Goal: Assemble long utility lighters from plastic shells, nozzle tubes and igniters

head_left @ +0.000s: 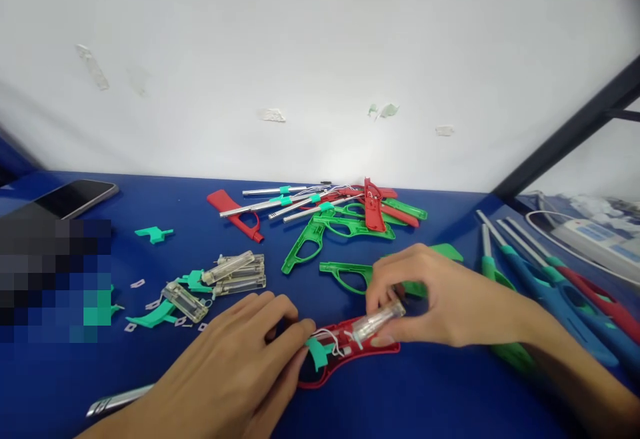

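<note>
"Lower centre?"
"Our left hand [245, 352] touches the red shell [364, 352]; whether its fingers grip, we can't tell. A green trigger [319, 353] and white wires [336, 341] lie inside."
"Right of that?"
"Our right hand [427, 292] clamps its fingers on a clear tank [375, 322] at the shell's right end."

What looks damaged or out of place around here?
The white wall looks marred: ragged patches, perhaps tape residue, cling to it. On the blue table, small pale pieces lie scattered beyond the left hand, which looks untidy. Nothing appears spilled.
</note>
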Motion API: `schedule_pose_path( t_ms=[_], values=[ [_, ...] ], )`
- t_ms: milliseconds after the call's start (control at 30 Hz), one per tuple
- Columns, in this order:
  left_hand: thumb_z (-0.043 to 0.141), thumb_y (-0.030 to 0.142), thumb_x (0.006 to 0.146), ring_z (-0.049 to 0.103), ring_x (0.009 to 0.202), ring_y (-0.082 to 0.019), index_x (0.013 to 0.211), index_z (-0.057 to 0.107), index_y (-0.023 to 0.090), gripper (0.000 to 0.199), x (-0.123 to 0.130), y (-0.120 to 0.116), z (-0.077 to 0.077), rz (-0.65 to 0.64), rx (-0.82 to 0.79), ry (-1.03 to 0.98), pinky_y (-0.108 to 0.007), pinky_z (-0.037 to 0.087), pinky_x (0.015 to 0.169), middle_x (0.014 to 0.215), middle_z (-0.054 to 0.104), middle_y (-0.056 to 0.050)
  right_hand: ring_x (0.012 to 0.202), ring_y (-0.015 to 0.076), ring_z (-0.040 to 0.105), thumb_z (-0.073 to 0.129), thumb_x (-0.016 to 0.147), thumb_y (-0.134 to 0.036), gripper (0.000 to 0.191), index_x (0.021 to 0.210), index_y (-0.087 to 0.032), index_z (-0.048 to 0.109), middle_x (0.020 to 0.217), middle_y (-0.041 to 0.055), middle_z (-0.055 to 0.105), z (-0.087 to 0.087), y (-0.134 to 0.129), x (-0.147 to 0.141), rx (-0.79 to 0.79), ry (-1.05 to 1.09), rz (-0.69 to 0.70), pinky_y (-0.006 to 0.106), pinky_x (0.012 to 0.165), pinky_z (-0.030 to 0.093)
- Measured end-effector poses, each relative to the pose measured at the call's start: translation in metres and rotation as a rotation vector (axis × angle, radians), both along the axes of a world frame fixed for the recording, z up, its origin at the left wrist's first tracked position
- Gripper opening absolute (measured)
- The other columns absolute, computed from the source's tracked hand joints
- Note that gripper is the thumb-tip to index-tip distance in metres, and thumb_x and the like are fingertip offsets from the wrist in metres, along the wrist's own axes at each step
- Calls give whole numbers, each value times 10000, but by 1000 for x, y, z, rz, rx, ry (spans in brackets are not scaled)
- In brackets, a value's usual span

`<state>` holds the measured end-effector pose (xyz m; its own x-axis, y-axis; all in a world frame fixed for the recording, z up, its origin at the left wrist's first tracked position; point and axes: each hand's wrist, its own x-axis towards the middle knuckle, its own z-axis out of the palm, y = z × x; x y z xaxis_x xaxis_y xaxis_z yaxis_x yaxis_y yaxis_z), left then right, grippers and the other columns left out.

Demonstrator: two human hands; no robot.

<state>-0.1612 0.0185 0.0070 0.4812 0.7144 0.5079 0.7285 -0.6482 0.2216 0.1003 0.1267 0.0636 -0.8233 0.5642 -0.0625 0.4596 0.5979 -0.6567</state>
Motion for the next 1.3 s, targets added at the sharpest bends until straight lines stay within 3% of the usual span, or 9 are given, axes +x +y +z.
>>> schedule_pose_path(
  t_ms=[267,733,867,1067,1300],
  values=[
    [455,118,1021,707,894,-214,1169,672,240,289,-2,-3,-5,4,-41,18,-367,574,810,1061,734,-42,705,149,625,795,883,-360,166,807,-263,684,769,-56,696,-9,-4,4,77,-111,35,273,658,465],
    [433,157,1051,701,908,-211,1162,619,254,237,-2,-1,-4,-21,-89,30,-358,580,780,1099,710,-47,725,142,617,768,882,-436,232,811,-234,681,755,-32,682,-12,-2,-1,4,-107,8,252,643,422],
    [432,154,1055,696,948,-218,1253,614,248,285,-4,-5,-7,-16,-58,51,-371,571,806,1120,707,-55,731,139,618,770,884,-430,232,809,-237,666,762,-39,688,-13,-3,-1,11,-116,-3,250,629,411],
    [423,116,1046,665,1003,-216,1235,611,239,293,-7,-10,-15,-16,-87,79,-382,536,888,1142,692,-49,689,123,602,765,890,-401,226,789,-232,655,725,-53,669,-12,-1,-3,14,-99,4,249,612,407],
    [425,135,1050,677,934,-211,1252,610,223,287,-5,-4,-7,-41,-69,66,-365,560,808,1110,683,-72,697,119,603,783,889,-407,211,823,-229,689,755,-49,686,-11,-1,-1,14,-72,4,240,626,423]
  ],
)
